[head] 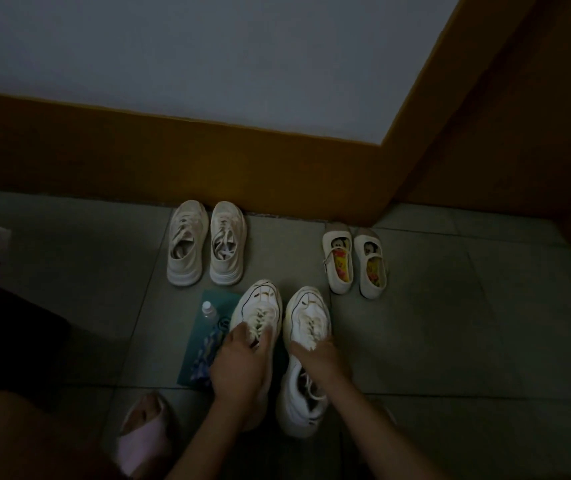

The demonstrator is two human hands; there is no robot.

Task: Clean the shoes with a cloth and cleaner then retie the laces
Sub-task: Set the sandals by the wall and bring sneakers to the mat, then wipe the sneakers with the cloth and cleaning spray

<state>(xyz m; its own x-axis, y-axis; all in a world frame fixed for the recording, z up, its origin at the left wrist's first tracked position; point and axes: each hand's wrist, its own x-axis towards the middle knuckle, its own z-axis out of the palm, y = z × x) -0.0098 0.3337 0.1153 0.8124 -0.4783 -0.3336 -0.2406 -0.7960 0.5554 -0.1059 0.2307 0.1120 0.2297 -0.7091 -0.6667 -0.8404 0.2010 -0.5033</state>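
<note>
Grey tiles (450, 323) — bottle (209, 310) beside white sneakers (259, 303); beige sneakers (187, 244), strap shoes (337, 268) beyond.

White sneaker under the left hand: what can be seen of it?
The white sneaker is chunky, thick-soled, with thin dark lines across the toe and white laces. It stands upright on the tiled floor, toe toward the wall, beside the other sneaker. The left hand covers its back half, fingers curled into the laces.

My left hand (242, 358) pinches the left sneaker's (259, 297) laces (260, 318); my right hand (318, 355) touches the right sneaker (308, 306). Bottle (208, 310) and cloth (204, 351) lie at nine o'clock, beige pair (206, 242) at twelve, strap shoes (355, 261) at two.
</note>
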